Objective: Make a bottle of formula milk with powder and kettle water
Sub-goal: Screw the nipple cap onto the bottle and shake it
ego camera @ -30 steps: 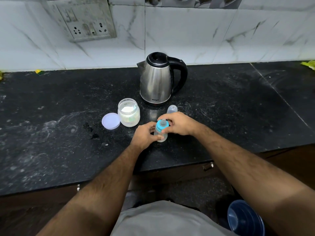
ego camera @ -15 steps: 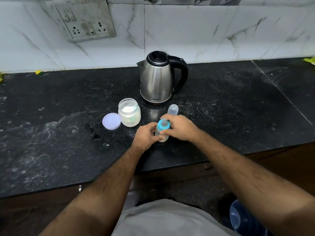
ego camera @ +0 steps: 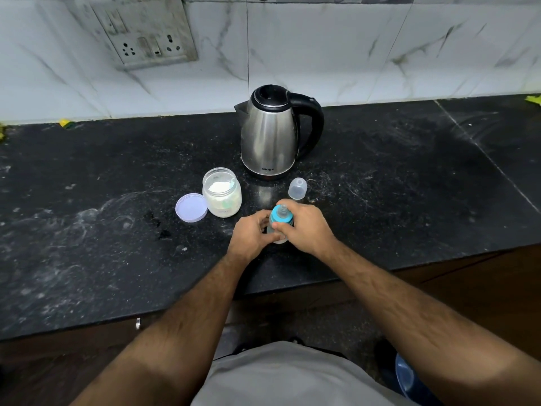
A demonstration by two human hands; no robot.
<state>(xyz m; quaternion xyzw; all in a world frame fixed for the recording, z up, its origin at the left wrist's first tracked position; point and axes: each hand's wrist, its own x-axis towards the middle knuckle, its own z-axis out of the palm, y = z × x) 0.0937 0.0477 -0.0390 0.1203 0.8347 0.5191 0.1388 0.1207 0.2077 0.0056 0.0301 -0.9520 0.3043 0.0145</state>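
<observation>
A small baby bottle with a blue collar and a clear teat stands upright on the black counter. My left hand wraps the bottle's body from the left. My right hand grips the blue collar from the right. The bottle's clear cap stands just behind it. An open clear jar of white powder sits to the left, its lilac lid lying flat beside it. A steel kettle with a black handle stands behind, lid shut.
A wall socket plate hangs on the marble tiles at the back left. The counter's front edge runs just below my wrists. A blue bucket stands on the floor at the lower right.
Both hands stay on the bottle, and the fingers of my right hand have shifted around the blue collar. The view has dipped slightly, so the cap now shows fully behind the bottle.
</observation>
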